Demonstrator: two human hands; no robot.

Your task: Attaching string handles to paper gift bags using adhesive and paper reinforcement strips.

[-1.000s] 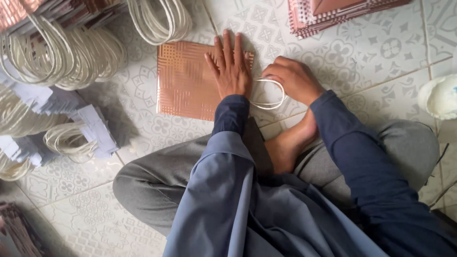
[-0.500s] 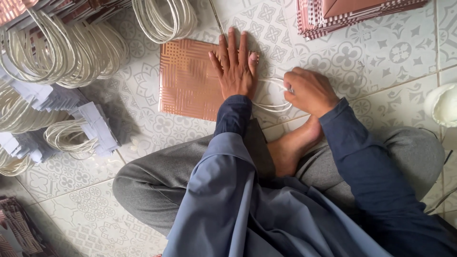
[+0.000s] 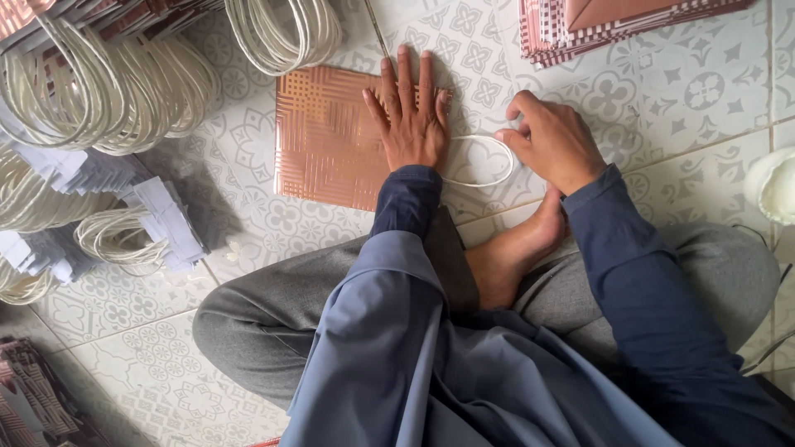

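On the tiled floor (image 3: 662,124) in front of crossed legs, the left hand (image 3: 414,116) lies flat, fingers spread wide, pressing down the right edge of a copper-coloured patterned sheet (image 3: 327,136). Just beside it, the right hand (image 3: 555,141) pinches a white cord loop (image 3: 484,161) that curves out from under the left palm. Bundles of white cord loops (image 3: 108,83) lie to the left, and a stack of similar sheets (image 3: 613,25) sits well apart at top right.

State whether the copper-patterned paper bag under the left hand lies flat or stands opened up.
Flat: the copper bag lies collapsed on the tiled floor, with the left hand spread on its edge.
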